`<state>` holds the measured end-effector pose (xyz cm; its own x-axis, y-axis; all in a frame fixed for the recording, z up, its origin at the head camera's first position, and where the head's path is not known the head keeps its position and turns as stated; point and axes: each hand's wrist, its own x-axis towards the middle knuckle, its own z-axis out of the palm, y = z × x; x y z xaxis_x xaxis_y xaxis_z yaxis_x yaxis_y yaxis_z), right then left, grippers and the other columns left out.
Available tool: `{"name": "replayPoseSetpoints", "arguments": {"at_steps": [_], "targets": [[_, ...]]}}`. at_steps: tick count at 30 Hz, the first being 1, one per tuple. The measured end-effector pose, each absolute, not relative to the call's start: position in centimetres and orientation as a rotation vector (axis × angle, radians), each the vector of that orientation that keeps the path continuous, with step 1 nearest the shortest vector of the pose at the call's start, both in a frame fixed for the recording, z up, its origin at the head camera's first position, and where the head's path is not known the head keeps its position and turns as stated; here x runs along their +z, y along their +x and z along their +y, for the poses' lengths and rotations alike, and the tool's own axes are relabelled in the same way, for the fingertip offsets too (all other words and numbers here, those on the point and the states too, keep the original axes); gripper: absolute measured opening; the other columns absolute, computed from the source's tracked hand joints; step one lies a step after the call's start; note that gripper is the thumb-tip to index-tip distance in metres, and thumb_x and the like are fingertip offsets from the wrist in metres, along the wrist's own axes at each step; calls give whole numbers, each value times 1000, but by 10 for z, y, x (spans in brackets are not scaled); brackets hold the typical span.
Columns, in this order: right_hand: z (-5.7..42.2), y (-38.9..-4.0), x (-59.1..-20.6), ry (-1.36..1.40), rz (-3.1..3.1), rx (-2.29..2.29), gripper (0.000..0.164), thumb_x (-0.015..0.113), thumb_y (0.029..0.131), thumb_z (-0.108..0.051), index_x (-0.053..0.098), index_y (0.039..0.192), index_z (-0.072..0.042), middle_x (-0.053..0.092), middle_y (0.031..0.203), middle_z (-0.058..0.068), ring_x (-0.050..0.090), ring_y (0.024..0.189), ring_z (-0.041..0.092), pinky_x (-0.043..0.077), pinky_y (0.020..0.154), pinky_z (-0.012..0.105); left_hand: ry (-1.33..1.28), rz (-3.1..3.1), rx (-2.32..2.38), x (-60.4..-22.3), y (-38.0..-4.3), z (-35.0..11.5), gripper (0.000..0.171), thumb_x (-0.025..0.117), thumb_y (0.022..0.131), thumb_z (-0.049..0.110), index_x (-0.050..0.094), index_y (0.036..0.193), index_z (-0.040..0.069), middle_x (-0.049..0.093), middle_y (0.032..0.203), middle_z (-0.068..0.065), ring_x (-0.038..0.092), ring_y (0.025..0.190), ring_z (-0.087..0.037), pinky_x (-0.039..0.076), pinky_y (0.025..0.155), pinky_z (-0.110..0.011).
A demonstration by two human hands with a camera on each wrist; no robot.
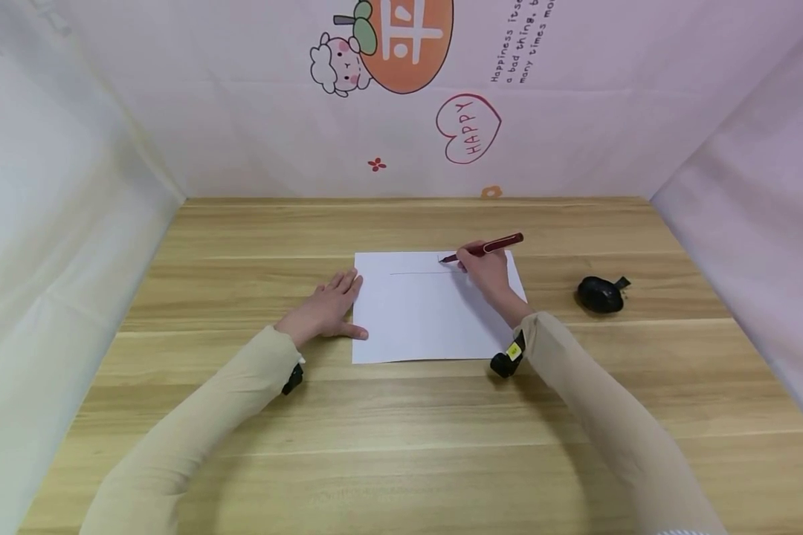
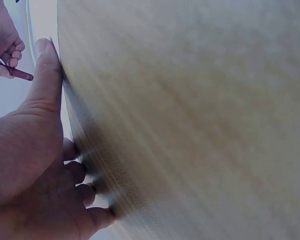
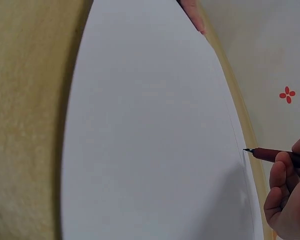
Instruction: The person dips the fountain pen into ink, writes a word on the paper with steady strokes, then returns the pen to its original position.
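A white sheet of paper (image 1: 415,319) lies on the wooden table, with a thin horizontal line and a short upright stroke drawn near its far edge. My right hand (image 1: 488,271) pinches a dark red pen (image 1: 504,243), its tip at the short stroke. In the right wrist view the pen's nib (image 3: 248,150) meets the paper close to the drawn line. My left hand (image 1: 328,306) rests at the sheet's left edge, fingers spread and thumb on the paper. The left wrist view shows that thumb (image 2: 46,75) stretched along the edge.
A small black rounded object (image 1: 600,294) with a short tab sits on the table (image 1: 401,446) to the right of the paper. White printed cloth (image 1: 268,134) hangs behind the table and along both sides. Each wrist wears a small black camera.
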<state>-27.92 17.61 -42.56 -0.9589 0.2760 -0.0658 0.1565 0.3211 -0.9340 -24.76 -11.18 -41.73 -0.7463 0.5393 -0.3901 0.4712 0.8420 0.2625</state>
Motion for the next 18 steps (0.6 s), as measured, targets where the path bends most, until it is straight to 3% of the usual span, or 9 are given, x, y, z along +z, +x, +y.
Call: {"name": "replayPoseSetpoints", "arguments": {"at_steps": [18], "targets": [[176, -274, -423, -403, -2496, 1728, 19, 58, 83, -16, 65, 97, -5, 59, 63, -8, 55, 61, 7, 36, 52, 17, 750, 2533, 202, -411, -247, -111, 104, 62, 83, 52, 1, 149, -1, -9, 157, -19, -4, 146, -38, 11, 115, -60]]}}
